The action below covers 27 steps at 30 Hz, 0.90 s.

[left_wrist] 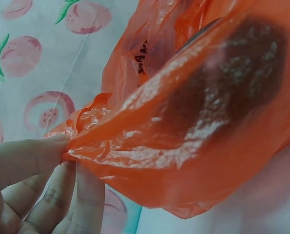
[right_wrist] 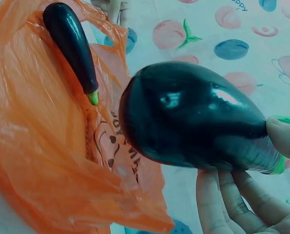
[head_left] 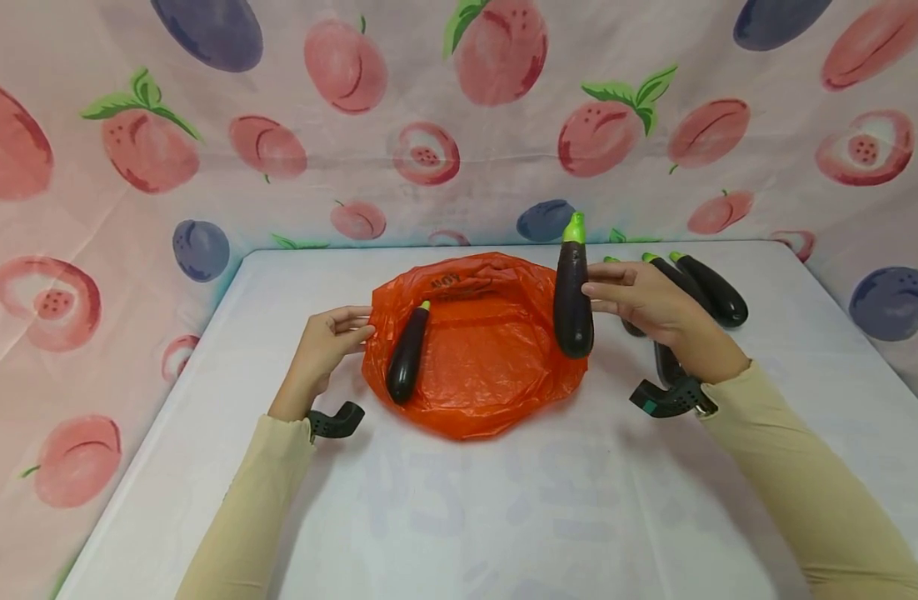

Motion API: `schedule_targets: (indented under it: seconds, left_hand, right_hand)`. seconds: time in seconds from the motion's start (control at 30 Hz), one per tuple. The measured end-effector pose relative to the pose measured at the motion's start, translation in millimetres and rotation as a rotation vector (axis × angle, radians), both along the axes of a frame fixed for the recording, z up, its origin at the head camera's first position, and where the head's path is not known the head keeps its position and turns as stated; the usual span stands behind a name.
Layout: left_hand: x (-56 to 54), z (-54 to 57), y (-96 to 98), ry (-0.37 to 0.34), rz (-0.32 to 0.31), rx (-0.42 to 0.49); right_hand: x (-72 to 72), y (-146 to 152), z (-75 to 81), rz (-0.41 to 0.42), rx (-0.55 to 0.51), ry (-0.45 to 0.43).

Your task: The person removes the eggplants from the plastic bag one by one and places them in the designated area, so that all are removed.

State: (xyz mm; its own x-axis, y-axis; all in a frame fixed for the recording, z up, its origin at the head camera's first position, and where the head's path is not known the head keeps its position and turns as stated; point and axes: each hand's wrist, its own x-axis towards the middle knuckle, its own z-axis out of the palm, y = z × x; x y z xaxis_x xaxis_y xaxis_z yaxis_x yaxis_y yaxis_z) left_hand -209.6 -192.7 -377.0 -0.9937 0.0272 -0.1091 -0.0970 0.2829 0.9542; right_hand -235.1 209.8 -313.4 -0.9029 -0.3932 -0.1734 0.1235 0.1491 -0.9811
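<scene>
An orange-red plastic bag [head_left: 474,367] lies wide open on the white table. Inside it, along the left side, rests one dark eggplant [head_left: 408,354] with a green stem. My left hand [head_left: 326,350] pinches the left rim of the bag between thumb and fingers, and the left wrist view shows the thin plastic [left_wrist: 135,151] bunched at the fingertips. Above the bag's right edge, my right hand [head_left: 639,304] holds a second eggplant [head_left: 573,300] upright, stem up. In the right wrist view thumb and fingers grip this eggplant [right_wrist: 193,117] near its stem end.
Several more eggplants [head_left: 717,292] lie on the table at the right, partly hidden behind my right hand and wrist. A fruit-print cloth [head_left: 429,100] hangs behind the table [head_left: 489,517] and along its left side. Each wrist carries a dark camera mount [head_left: 665,398].
</scene>
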Motion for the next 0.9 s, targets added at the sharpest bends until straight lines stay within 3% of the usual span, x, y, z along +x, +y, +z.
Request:
schedule_targets:
  seconds: [0.27,0.9]
  left_hand:
    - [1.0,0.0,1.4,-0.009,-0.007,-0.011]
    - [-0.2,-2.6,1.3,-0.028,-0.006,-0.048]
  right_hand:
    - [0.9,15,0.8,-0.039,-0.155,-0.031]
    - [3.8,48,-4.7,-0.023,-0.278,0.022]
